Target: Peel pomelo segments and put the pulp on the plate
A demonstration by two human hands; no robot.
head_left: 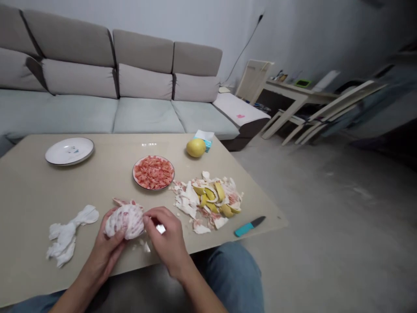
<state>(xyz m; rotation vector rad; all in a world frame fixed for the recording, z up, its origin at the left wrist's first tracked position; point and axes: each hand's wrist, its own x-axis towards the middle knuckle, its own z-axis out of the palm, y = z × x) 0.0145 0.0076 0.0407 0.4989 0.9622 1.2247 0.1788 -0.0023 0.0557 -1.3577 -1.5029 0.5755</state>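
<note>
1. Squarely between the hands sits a peeled pomelo [125, 221], its long axis running roughly side to side, pink flesh showing through white membrane
2. The left hand [103, 248] cups it from below, wrapped around its left end and nearer its bulk; the right hand [167, 238] pinches narrow against its right side
3. Beyond the right hand lie a heap of pomelo peel [208, 202] and a teal-handled paring knife [249, 226]; ahead of the hands, a plate of pink pomelo pulp [153, 172]; left of the left hand, crumpled white membrane [65, 234] on the tabletop [29, 187]

Beige table [31, 187]: white plate [69, 151], pulp-filled plate [153, 172], peel heap [207, 201], teal-handled knife [249, 226], whole pomelo [196, 148]
</note>
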